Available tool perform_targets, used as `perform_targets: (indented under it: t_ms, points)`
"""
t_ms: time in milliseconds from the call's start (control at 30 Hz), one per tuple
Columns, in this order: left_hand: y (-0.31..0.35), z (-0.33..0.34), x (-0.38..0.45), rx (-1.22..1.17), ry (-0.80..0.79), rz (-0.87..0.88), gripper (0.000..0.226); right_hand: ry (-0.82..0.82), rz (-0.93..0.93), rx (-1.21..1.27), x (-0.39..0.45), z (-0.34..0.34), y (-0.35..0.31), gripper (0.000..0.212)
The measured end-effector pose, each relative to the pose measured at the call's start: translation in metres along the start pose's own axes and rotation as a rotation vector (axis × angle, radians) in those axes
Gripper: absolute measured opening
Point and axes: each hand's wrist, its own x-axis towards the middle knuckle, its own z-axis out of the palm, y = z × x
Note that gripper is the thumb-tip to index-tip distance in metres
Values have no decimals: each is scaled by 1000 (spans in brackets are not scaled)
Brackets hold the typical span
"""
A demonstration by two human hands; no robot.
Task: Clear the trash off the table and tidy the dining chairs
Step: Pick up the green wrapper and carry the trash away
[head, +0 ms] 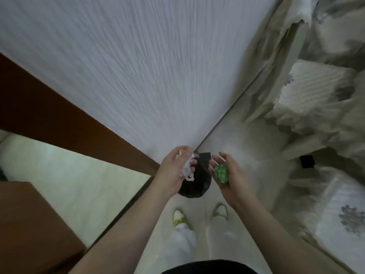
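I stand over a black-lined trash bin (pixel 194 185) on the floor in a corner. My left hand (pixel 175 169) holds a crumpled white wrapper (pixel 187 170) directly above the bin's left side. My right hand (pixel 230 175) holds a crumpled green wrapper (pixel 222 173) in its palm, fingers curled loosely around it, just to the right of the bin. No table or dining chair shows in this blurred view.
A white textured wall (pixel 138 76) rises ahead with a brown baseboard (pixel 59 119). A brown piece of furniture (pixel 29 224) sits at lower left. Draped patterned fabric (pixel 316 107) fills the right side. My feet in white shoes (pixel 180 218) stand on pale floor.
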Motion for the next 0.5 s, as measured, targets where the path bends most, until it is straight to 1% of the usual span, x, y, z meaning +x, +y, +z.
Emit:
perform_targets:
  t_ms: [100,200,367,500]
  points:
    - [-30,-6,32,83,87,-61,19,53,66,-75,31,-12,10,22]
    - [-59,-14,67,195,138,-113,22,96,146,-167,66,-23,30,24]
    - [-104,-37,126,374,274,-119,21,134,205,-230,130,-42,71,27]
    - [-146,-58,174,478,256,-110,21,194,288,-245,183,-65,108,37]
